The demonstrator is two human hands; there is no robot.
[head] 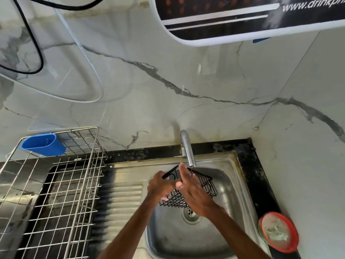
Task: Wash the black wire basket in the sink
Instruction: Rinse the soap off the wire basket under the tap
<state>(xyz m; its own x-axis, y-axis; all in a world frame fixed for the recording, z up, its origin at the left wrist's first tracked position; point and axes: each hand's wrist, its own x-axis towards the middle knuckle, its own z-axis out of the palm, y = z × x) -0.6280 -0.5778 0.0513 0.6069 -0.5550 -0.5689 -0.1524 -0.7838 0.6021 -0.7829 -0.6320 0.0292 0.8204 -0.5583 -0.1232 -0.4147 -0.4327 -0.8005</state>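
Over steel sink [231, 176], tilted black wire basket [205, 186]

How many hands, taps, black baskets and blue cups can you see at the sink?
Hands: 2, the left hand and the right hand
Tap: 1
Black basket: 1
Blue cup: 1
Total: 5

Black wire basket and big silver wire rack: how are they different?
The small black wire basket is dark; the large silver metal wire rack is shiny. The basket is much smaller than the rack. The left hand holds the basket tilted over the steel sink, under the chrome tap, right hand flat against it; the rack stands beside the sink, a blue plastic cup hanging on it. Both are wire grids.
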